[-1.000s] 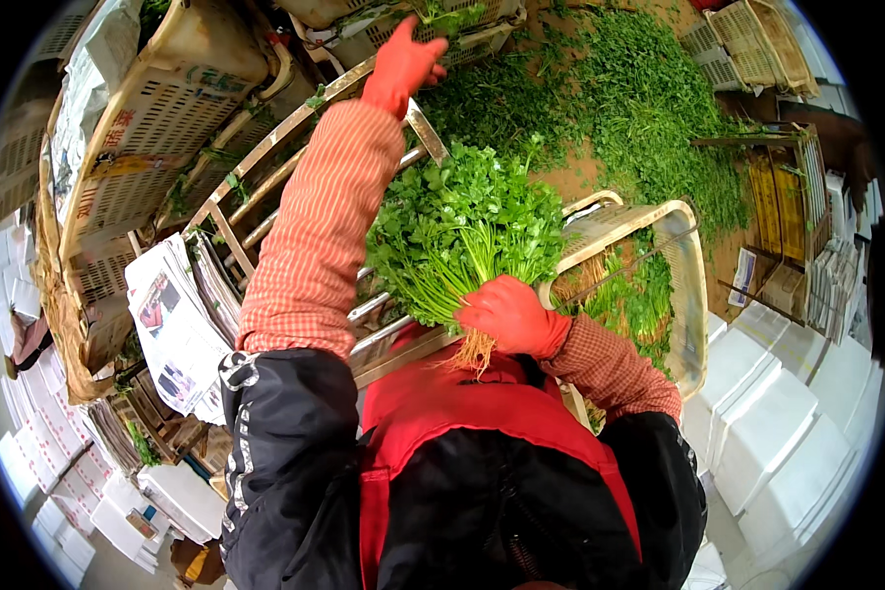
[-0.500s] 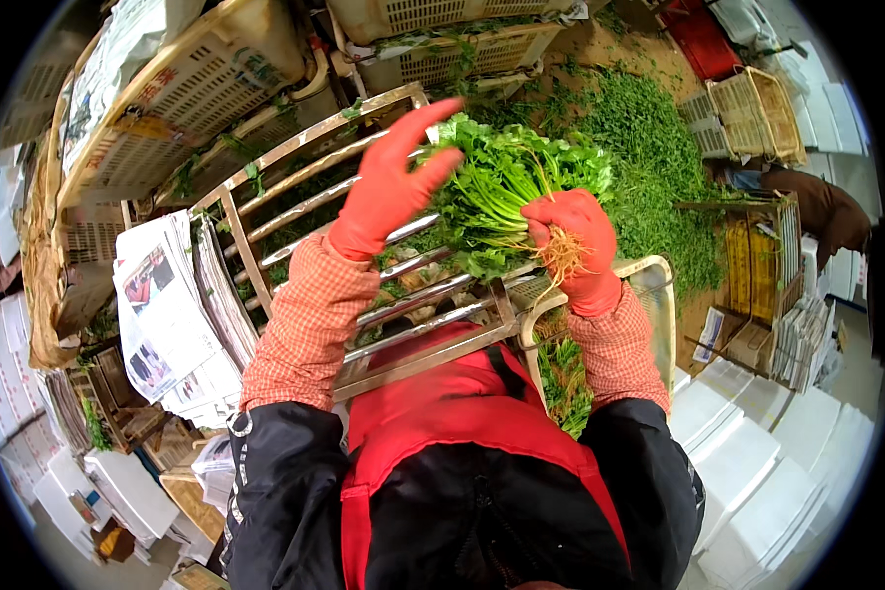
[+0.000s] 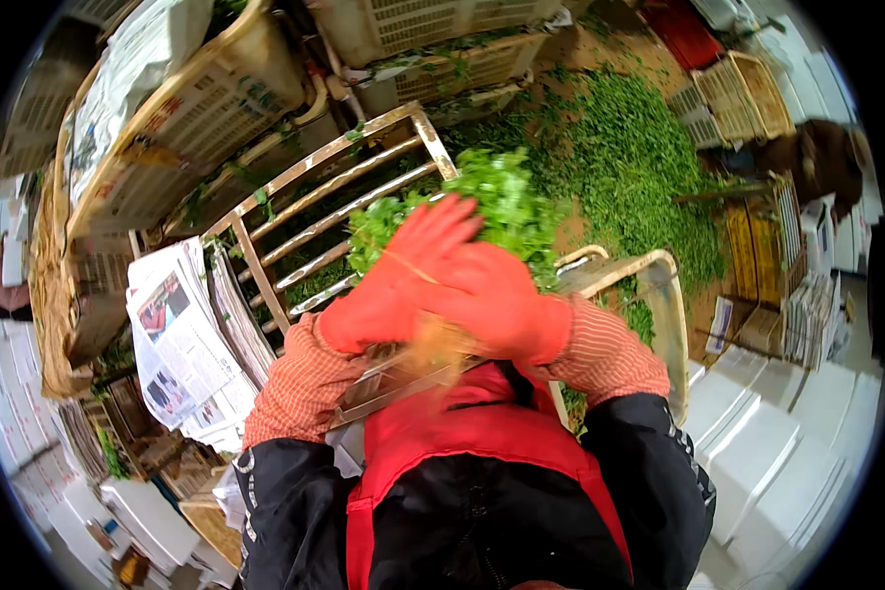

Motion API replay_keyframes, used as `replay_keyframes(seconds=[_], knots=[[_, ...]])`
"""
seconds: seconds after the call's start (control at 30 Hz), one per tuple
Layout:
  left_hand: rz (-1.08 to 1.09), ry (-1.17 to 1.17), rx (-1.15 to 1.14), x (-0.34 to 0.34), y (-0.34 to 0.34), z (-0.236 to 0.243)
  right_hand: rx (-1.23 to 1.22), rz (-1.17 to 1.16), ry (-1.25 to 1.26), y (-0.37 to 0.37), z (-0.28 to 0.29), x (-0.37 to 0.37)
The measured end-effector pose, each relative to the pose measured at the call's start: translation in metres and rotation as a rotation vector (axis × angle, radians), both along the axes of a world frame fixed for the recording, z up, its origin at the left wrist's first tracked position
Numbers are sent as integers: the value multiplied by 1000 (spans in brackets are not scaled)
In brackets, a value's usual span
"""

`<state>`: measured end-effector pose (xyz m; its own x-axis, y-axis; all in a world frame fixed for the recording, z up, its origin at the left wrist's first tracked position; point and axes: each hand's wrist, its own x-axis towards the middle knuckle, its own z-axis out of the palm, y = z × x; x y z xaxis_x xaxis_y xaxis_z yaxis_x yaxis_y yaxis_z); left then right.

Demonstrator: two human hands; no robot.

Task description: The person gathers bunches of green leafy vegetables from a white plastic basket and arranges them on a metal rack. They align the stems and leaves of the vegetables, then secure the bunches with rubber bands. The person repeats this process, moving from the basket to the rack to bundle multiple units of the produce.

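Note:
A bunch of leafy greens (image 3: 506, 202) with thin stalks lies between my two orange-gloved hands, over a rusty metal rack. Its leaves point away from me and its pale roots (image 3: 433, 349), smeared by motion, hang toward my lap. My right hand (image 3: 506, 305) is closed round the stalks. Against it, my left hand (image 3: 393, 285) presses on the bunch from the left, fingers together and bent over it. A thin yellowish strand (image 3: 411, 265) crosses the left glove; whether it is a rubber band or a root I cannot tell. The hands hide the stalks.
The metal rack (image 3: 339, 211) stands before me, newspapers (image 3: 192, 329) stacked at its left. A pale basket (image 3: 671, 295) with greens is at my right. Large plastic crates (image 3: 192, 128) stand far left, loose greens (image 3: 629, 162) cover the floor ahead, and another person (image 3: 826, 162) bends at far right.
My left hand has come down and right onto the bunch. My right hand has moved left and nearer with the bunch, whose roots have swung toward me.

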<state>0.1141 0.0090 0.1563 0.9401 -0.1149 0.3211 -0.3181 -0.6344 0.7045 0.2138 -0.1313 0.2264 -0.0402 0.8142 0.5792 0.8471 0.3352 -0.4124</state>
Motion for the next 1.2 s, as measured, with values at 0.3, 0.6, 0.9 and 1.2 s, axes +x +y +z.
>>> replay_keyframes(seconds=[0.3, 0.6, 0.9, 1.2], knots=[[529, 183, -1334, -74, 22, -47, 103, -177, 634, 111, -50, -60], [603, 154, -1799, -84, 29, -42, -161, -46, 667, 153, -73, -43], [305, -329, -1874, -129, 88, -106, -880, 290, 1131, 70, -154, 53], [408, -526, -1901, -177, 125, -129, -1104, 101, 1356, -35, -132, 36]])
